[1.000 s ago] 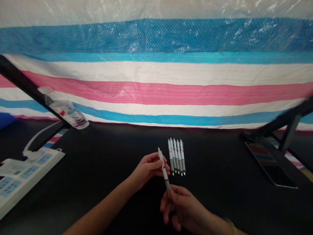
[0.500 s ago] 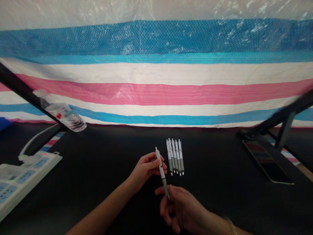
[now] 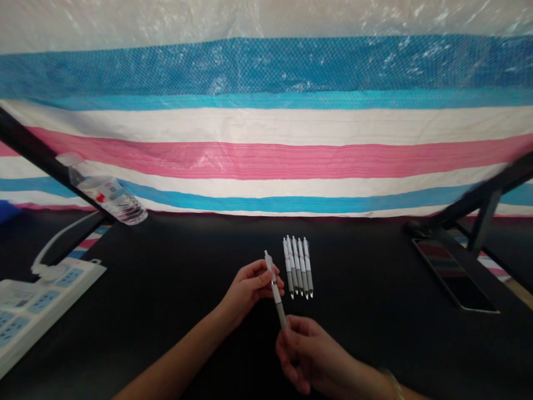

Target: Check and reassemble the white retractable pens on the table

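Note:
A white pen with a grey grip is held at a slant between both hands, above the black table. My left hand is closed on its upper white barrel, thumb on top. Around the lower end, my right hand closes thumb and fingers, so the tip is hidden. Several similar pens lie side by side just right of my left hand, their grey grips toward me.
A white power strip with a plugged-in cable lies at the left. Behind it a clear water bottle leans by a black bar. A phone lies at the right. A striped plastic sheet hangs along the back.
My right hand's fingers have closed around the pen's lower end; before, they were looser and its tip showed. My left hand and the row of pens have stayed put.

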`<state>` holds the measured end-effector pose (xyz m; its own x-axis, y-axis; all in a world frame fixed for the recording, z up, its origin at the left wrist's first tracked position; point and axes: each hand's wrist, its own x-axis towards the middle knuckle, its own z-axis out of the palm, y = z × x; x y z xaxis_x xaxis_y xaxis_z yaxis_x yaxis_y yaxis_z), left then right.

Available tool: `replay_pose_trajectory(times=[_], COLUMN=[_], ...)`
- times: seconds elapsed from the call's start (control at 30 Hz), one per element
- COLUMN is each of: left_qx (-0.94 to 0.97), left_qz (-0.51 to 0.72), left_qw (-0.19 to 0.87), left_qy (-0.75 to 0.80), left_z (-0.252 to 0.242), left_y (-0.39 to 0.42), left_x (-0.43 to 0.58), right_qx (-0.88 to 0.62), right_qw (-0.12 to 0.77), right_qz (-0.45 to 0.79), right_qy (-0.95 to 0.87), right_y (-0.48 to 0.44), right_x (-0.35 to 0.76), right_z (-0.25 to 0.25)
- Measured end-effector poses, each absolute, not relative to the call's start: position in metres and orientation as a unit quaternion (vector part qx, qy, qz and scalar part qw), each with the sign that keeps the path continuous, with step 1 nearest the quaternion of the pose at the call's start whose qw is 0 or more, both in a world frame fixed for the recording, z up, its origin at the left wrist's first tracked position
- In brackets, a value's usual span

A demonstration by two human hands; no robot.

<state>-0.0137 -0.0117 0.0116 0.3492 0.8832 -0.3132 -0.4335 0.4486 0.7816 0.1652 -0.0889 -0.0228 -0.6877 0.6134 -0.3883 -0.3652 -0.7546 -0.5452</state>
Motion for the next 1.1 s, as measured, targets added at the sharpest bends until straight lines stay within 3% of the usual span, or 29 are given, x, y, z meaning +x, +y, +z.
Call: replay_pose_trajectory(times=[1.1], left_qx=[0.424], left_qz=[0.473], left_qw=[0.638], left_qy=[0.436], left_z=[0.026], left_y=[-0.018], left_x=[-0.006], right_qx=[-0.265], right_qw=[0.263], right_qz=[0.912], right_qy=[-0.171], right_y=[-0.08], right_x=[0.17], right_z=[0.004])
